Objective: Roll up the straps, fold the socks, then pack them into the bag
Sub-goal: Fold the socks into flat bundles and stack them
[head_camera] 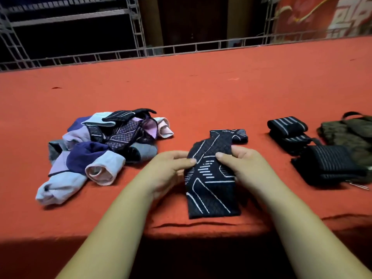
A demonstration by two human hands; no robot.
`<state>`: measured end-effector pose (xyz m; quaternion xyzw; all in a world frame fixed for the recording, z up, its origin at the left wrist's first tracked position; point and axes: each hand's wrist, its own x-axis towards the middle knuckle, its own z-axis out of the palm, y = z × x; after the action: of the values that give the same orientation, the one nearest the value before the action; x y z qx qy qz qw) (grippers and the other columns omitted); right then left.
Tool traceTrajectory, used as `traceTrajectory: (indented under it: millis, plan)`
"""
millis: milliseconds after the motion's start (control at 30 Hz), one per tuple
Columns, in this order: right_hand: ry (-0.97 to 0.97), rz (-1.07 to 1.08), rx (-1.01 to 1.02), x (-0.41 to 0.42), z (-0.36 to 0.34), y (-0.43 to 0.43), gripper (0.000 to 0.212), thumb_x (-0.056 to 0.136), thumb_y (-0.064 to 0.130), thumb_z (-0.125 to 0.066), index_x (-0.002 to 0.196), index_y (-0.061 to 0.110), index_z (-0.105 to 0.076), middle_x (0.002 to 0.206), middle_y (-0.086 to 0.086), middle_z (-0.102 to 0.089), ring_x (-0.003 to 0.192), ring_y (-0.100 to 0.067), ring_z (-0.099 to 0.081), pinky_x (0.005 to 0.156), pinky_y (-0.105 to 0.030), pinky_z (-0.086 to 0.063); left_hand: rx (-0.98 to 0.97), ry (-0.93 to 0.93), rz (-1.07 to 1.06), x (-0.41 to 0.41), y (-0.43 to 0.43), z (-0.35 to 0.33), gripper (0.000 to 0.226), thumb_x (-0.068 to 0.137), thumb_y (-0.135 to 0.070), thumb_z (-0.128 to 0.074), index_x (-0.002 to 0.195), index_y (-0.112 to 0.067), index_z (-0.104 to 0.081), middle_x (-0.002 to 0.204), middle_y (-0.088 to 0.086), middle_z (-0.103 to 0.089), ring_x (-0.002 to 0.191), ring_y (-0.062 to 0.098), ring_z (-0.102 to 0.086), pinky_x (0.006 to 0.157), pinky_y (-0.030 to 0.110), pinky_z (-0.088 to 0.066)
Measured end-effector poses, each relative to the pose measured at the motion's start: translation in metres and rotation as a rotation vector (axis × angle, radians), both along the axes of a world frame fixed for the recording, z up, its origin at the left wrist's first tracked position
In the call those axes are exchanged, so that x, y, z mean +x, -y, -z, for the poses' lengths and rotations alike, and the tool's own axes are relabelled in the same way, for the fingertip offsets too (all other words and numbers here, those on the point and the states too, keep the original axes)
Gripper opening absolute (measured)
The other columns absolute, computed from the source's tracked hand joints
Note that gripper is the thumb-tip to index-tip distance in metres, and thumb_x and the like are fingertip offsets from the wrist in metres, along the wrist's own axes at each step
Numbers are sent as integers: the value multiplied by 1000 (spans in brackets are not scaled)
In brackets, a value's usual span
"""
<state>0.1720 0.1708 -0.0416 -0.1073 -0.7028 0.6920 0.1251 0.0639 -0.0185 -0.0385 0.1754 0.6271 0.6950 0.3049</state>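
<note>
Left hand (171,168) and right hand (244,166) each pinch the black patterned sock (211,190) at mid-length, thumbs on top, its near end resting on the red cloth (201,87) by the front edge. Sock folding looks to be in hand: next, double it over, with the loose sock pile (104,146) waiting at left and rolled straps (287,125) beside the bag (350,133) at right

Event stage, red carpeted platform (201,87), metal truss frames (138,27), red banner (322,15)
</note>
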Motion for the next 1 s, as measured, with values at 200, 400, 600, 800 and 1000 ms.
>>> traceTrajectory:
  millis: [200, 400, 600, 800, 1000]
  plan:
    - [79, 71, 24, -7, 18, -17, 19, 105, 24, -64, 99, 10, -75, 74, -8, -69, 55, -16, -55, 46, -25, -44, -7, -9, -42, -16, -6, 18, 37, 96, 3, -66, 133, -3, -64, 119, 14, -77, 93, 23, -75, 81, 34, -63]
    - [70, 45, 6, -10, 19, -18, 18, 106, 13, -58, 107, 9, -75, 77, -5, -72, 53, -13, -57, 45, -24, -44, 12, 49, -80, -21, -10, 24, 33, 99, -6, -67, 131, 3, -66, 119, 22, -76, 96, 28, -71, 79, 33, -63]
    - [59, 58, -56, -14, 20, -22, 35, 103, 5, -50, 115, 25, -77, 85, -8, -72, 59, -18, -56, 49, -27, -47, 62, 56, -100, -29, -13, 30, 31, 97, 0, -67, 126, -10, -68, 113, 15, -77, 92, 25, -72, 96, 44, -59]
    - [38, 73, -70, -13, 21, -23, 42, 96, -2, -47, 101, 23, -80, 82, -5, -73, 65, -18, -61, 49, -26, -51, 71, 68, -91, -30, -11, 33, 26, 93, 6, -67, 115, -7, -74, 109, 20, -67, 104, 32, -56, 81, 32, -61]
    - [23, 59, -103, -14, 24, -26, 40, 96, 3, -39, 93, 18, -77, 73, -5, -64, 63, -21, -54, 58, -31, -46, 49, 53, -101, -25, -9, 28, 26, 98, 4, -55, 110, -10, -74, 88, 6, -76, 70, 11, -68, 69, 23, -60]
